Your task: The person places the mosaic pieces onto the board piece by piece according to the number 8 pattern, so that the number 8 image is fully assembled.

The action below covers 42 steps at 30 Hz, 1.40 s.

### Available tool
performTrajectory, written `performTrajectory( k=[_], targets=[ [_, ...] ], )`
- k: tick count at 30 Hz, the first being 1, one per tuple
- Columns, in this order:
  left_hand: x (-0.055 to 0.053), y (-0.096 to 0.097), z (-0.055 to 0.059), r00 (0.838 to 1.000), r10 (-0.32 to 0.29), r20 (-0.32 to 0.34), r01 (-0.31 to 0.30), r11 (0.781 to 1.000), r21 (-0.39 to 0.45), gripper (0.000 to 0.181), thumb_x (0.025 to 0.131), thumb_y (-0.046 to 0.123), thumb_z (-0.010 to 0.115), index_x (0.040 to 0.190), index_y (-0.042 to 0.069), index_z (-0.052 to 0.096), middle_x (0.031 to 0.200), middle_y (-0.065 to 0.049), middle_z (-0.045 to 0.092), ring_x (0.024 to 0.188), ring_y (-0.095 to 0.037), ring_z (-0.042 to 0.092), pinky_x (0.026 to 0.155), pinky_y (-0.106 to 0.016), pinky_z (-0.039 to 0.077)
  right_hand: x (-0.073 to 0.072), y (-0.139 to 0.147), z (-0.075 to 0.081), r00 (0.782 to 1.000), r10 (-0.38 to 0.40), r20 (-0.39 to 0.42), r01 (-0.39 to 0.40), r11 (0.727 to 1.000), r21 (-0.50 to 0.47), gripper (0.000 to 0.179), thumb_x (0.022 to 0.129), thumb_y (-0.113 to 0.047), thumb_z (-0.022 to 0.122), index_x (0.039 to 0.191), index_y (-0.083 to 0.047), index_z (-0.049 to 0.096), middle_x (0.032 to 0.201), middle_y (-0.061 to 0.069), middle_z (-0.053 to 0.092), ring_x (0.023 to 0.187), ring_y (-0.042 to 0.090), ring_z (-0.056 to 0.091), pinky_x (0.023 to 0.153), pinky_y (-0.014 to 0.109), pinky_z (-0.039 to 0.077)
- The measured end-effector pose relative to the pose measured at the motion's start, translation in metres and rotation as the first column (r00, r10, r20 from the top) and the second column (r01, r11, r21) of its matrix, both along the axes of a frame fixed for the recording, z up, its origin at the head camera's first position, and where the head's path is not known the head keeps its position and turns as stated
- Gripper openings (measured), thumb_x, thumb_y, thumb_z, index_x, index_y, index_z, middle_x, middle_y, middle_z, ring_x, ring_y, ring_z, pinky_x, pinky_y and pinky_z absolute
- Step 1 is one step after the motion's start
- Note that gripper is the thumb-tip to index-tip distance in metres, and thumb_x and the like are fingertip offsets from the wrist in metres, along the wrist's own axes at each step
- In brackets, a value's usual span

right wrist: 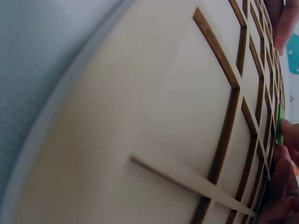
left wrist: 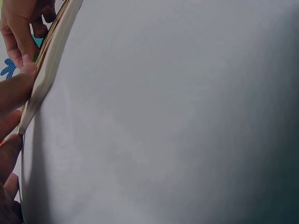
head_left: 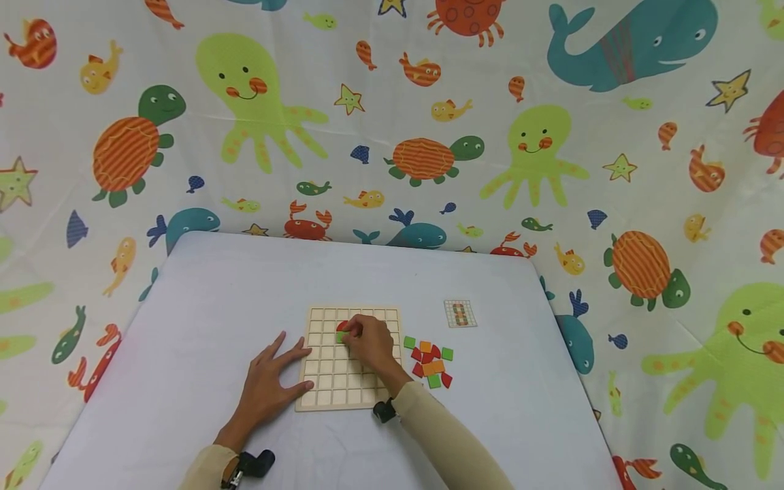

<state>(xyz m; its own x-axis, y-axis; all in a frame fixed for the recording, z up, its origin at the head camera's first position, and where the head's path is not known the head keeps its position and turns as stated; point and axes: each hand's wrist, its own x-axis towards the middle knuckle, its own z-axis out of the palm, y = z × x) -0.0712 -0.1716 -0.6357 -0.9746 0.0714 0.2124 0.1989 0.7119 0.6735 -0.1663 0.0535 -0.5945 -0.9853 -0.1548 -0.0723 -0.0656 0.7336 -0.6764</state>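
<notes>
A pale wooden grid board (head_left: 324,373) lies on the white table. My right hand (head_left: 370,340) reaches over its upper part and pinches a green square tile (head_left: 340,337) between thumb and fingertips. In the right wrist view that green tile shows as a thin edge at the fingertips. Just above it a red tile (head_left: 342,326) sits on the grid, partly covered by the hand. My left hand (head_left: 266,384) is spread along the board's left side, its thumb and fingertips touching the edge.
Right of the board lies a loose group of red, green and orange tiles (head_left: 433,367), squares and rounded pieces. Farther back is a small pattern card (head_left: 460,314) with a coloured grid drawing. A curtain with sea animals (head_left: 392,122) hangs behind the table.
</notes>
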Motion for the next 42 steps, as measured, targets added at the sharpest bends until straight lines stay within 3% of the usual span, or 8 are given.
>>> performTrajectory(
  k=[7,15,24,32,36,42],
  targets=[
    [-0.001,0.001,0.002,1.000,0.006,0.021,-0.006,1.000,0.002,0.067,0.075,0.036,0.094,0.136,0.020,0.073,0.155,-0.013,0.060,0.153,-0.049,0.039,0.114,-0.074,0.029,-0.001,-0.001,-0.002,1.000,0.010,0.019,-0.010,0.999,0.036,0.009,0.092,-0.024,0.083,0.092,-0.027,0.075,0.082,-0.015,0.064,0.072,0.000,0.054,0.061,0.022,0.040],
    [-0.001,0.001,0.001,1.000,0.005,0.031,-0.005,1.000,-0.004,0.068,0.075,0.037,0.094,0.138,0.021,0.072,0.156,-0.011,0.060,0.155,-0.048,0.037,0.115,-0.074,0.028,0.005,0.012,0.009,0.998,0.029,0.056,-0.025,0.997,-0.069,0.020,0.087,-0.013,0.086,0.102,-0.021,0.077,0.084,-0.011,0.068,0.075,0.005,0.057,0.065,0.025,0.043],
    [0.001,0.002,0.004,1.000,0.019,0.015,-0.019,1.000,-0.007,0.067,0.074,0.036,0.094,0.135,0.019,0.073,0.154,-0.012,0.061,0.154,-0.049,0.038,0.114,-0.074,0.029,0.009,0.053,0.008,1.000,0.023,0.013,-0.021,0.985,-0.172,0.018,0.089,-0.013,0.086,0.105,-0.017,0.078,0.086,-0.005,0.071,0.076,0.009,0.059,0.068,0.024,0.050],
    [0.001,0.002,0.003,1.000,0.021,0.017,-0.021,1.000,-0.011,0.067,0.074,0.037,0.094,0.136,0.019,0.073,0.154,-0.012,0.061,0.154,-0.049,0.038,0.114,-0.073,0.029,0.008,0.102,0.006,0.997,-0.079,-0.015,0.075,0.977,-0.202,0.018,0.089,-0.010,0.085,0.105,-0.014,0.079,0.088,0.001,0.072,0.071,0.012,0.059,0.063,0.025,0.052],
    [0.001,0.002,0.002,1.000,0.018,0.018,-0.018,1.000,-0.010,0.068,0.075,0.038,0.094,0.136,0.020,0.073,0.154,-0.011,0.061,0.155,-0.048,0.037,0.115,-0.072,0.029,0.008,0.122,0.005,0.987,-0.163,-0.015,0.159,0.975,-0.154,0.019,0.087,-0.012,0.087,0.105,-0.016,0.081,0.090,0.001,0.070,0.066,0.012,0.058,0.058,0.026,0.050],
    [0.001,0.002,0.002,1.000,0.019,0.018,-0.019,1.000,-0.007,0.067,0.074,0.038,0.094,0.136,0.020,0.073,0.155,-0.012,0.061,0.154,-0.048,0.038,0.115,-0.072,0.029,0.012,0.134,0.005,0.974,-0.227,0.003,0.226,0.972,-0.057,0.021,0.085,-0.015,0.090,0.104,-0.018,0.084,0.094,0.002,0.068,0.081,0.016,0.060,0.070,0.031,0.048]
  ],
)
